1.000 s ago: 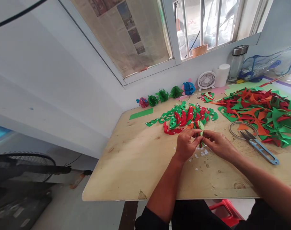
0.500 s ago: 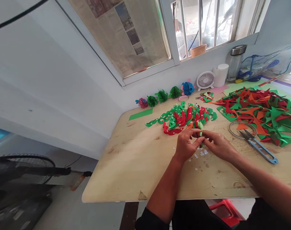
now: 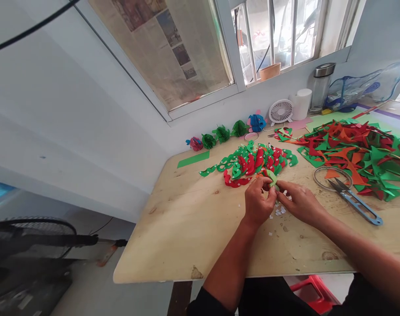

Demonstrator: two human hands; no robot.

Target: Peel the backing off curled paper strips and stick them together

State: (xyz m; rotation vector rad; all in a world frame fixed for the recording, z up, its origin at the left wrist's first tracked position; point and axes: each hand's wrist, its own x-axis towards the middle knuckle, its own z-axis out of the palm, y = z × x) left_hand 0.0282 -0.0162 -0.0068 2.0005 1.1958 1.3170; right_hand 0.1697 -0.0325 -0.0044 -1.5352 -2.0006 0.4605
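Observation:
Close to the front of the table, my left hand (image 3: 261, 199) is closed on a curved light-green paper cutout (image 3: 272, 177), with some red paper showing beside it. My right hand (image 3: 295, 199) pinches the lower end of the same cutout; its fingertips partly hide it. Just beyond my hands lies a spread of red and green curved paper cutouts (image 3: 250, 162) dotted with small white squares. Small white paper bits (image 3: 280, 211) are scattered on the wood below my fingers.
Blue thread snips (image 3: 361, 206) and a metal ring (image 3: 315, 177) lie right of my hands. Behind them is a heap of paper scraps (image 3: 354, 153). Folded paper figures (image 3: 222, 134), a small white fan (image 3: 281, 111) and a glass bottle (image 3: 321, 90) line the wall. A green strip (image 3: 193, 159) lies at left.
The light-green cutout has tilted and more of its curved face shows above my left fingers. Both hands have shifted slightly and stay close together. The camera view has moved a little.

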